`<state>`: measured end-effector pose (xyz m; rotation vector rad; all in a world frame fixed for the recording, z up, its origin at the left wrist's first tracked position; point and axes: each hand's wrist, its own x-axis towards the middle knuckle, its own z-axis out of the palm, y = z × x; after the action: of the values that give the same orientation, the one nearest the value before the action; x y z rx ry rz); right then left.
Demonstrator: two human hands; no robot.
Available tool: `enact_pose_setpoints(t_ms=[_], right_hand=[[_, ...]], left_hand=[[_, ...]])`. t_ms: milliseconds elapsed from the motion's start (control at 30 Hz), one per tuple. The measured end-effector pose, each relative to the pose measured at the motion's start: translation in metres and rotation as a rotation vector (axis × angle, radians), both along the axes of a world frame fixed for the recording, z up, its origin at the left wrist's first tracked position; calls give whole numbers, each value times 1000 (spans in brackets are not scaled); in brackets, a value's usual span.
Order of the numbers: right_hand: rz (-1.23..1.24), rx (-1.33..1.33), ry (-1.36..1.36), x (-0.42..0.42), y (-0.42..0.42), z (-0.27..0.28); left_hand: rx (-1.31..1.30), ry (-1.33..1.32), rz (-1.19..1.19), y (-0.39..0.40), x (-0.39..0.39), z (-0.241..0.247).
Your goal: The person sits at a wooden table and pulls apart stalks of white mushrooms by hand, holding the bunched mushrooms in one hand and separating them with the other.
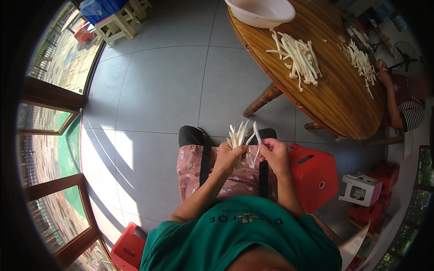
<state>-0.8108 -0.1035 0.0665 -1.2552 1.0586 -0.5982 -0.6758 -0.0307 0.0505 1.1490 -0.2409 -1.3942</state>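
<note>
My left hand (229, 154) grips a small bundle of white mushroom stem strips (238, 133) above my lap, their tips fanned upward. Close beside it, my right hand (273, 152) pinches a split white stem strip (256, 132) between thumb and fingers. Both hands are over a red checked apron (191, 169) with a printed pattern. Ahead and to the right, a heap of long-stemmed white mushrooms (300, 59) with small caps lies on an oval wooden table (339, 81).
A white plastic basin (262, 13) stands on the table's far end. Across the table, a person (395, 91) handles mushrooms beside a second heap (362, 61). A red plastic stool (313, 176) stands close to my right arm, another red stool (129, 247) behind at left. Wood-framed glass doors (56, 135) line the left.
</note>
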Motion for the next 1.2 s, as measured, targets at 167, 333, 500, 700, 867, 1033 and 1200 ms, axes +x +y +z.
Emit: enact_pose_setpoints(t_ms=[167, 333, 500, 700, 867, 1033, 1200], right_hand=[[-199, 60, -18, -30, -27, 7], [-209, 75, -60, -44, -35, 20], [-1, 141, -96, -18, -14, 21], [212, 42, 76, -3, 5, 11], [273, -64, 121, -1, 8, 6], [312, -10, 82, -1, 8, 7], [300, 69, -18, 0, 7, 9]], left_hand=[[17, 317, 161, 4, 29, -19], [-77, 425, 112, 3, 36, -24], [-128, 426, -34, -3, 8, -12], [-89, 379, -37, -2, -6, -5], [-26, 295, -2, -1, -5, -10], [-13, 286, -8, 0, -3, -10], [-16, 254, 28, 0, -4, -8]])
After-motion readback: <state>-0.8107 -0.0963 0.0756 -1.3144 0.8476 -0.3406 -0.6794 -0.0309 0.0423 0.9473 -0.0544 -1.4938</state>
